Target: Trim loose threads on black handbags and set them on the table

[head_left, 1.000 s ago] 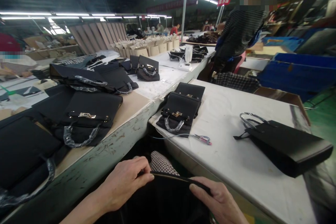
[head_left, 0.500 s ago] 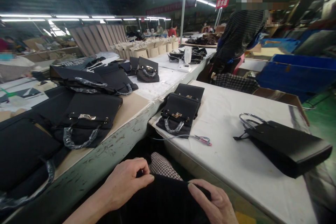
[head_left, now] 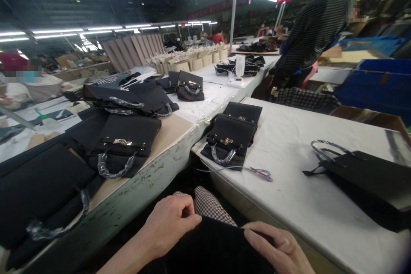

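Observation:
On my lap lies a dark piece, apparently a black handbag, and only its top edge and upper part show. My left hand pinches that edge at its left end between thumb and curled fingers. At the right end my right hand grips the same edge, thumb on the near side and fingers behind. Ahead on the white table, two black handbags overlap; the front handbag has a gold clasp and a plastic-wrapped handle. By it lies a thin cord with a small pink-handled tool.
Another black handbag rests on its side at the right. Several black bags, one a clasped handbag, cover the left bench. Farther back stand beige bags. A person in a striped top stands beyond the table, near blue bins.
The whole view has shifted, so the tables and bags appear farther right. Both hands keep their hold on the black edge, with little change in grip.

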### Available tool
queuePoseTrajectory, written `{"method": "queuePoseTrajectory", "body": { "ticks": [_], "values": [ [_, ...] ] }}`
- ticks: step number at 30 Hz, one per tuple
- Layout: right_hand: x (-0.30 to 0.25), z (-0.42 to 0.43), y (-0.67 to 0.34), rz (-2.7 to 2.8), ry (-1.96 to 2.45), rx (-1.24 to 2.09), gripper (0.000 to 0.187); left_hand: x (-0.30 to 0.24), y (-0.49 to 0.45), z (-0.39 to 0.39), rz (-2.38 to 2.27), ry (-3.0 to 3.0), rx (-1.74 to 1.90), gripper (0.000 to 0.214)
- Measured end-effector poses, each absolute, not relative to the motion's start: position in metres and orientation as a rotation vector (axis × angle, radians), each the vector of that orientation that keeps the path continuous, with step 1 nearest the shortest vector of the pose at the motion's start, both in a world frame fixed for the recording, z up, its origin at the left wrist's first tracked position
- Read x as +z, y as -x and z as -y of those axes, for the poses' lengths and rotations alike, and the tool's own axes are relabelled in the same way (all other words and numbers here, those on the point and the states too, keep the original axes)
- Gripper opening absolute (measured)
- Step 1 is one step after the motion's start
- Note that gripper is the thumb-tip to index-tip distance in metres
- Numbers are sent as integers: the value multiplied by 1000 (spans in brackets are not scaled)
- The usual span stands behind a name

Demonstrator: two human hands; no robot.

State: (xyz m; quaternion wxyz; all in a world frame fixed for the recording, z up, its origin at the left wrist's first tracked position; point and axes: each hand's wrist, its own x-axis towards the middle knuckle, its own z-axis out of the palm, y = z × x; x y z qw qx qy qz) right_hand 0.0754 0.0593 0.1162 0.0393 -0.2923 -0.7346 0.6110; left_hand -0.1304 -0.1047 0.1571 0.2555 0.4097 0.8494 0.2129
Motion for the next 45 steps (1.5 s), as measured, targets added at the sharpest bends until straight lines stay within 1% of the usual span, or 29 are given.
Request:
{"method": "queuePoseTrajectory", "body": {
  "ticks": [2, 5, 9, 13, 16, 20, 24, 27, 33, 40, 42, 45],
  "values": [
    [125, -70, -72, 2329, 745, 1996, 39, 156, 130, 104, -2312, -1117, 586, 23],
    [136, -84, -62, 2464, 493, 2067, 36, 156, 128, 103, -2325, -1129, 606, 23],
    [146, -92, -38, 2709, 314, 2088, 37, 158, 126, 105, -2292, -1122, 648, 23],
    [149, -88, -1, 2884, -7, 2078, 40, 158, 125, 107, -2259, -1133, 691, 25],
    [148, -81, 21, 2928, -168, 2038, 36, 157, 128, 110, -2277, -1151, 700, 24],
    [146, -72, 27, 2875, -238, 2045, 37, 160, 134, 120, -2207, -1087, 739, 21],
    [146, -67, 18, 2871, -149, 1966, 42, 166, 138, 133, -2148, -1096, 791, 18],
    [146, -64, 15, 2892, -81, 1956, 41, 169, 139, 139, -2166, -1104, 837, 20],
    [148, -60, 12, 2923, -87, 1816, 39, 167, 137, 139, -2226, -1106, 875, 27],
    [152, -56, 5, 2922, -97, 1778, 40, 166, 131, 134, -2313, -1111, 789, 27],
    [156, -56, 4, 2904, -165, 1793, 38, 166, 129, 135, -2320, -1108, 787, 26],
    [162, -54, 7, 2877, -347, 1873, 26, 164, 127, 137, -2327, -1096, 800, 25]
  ]
}}
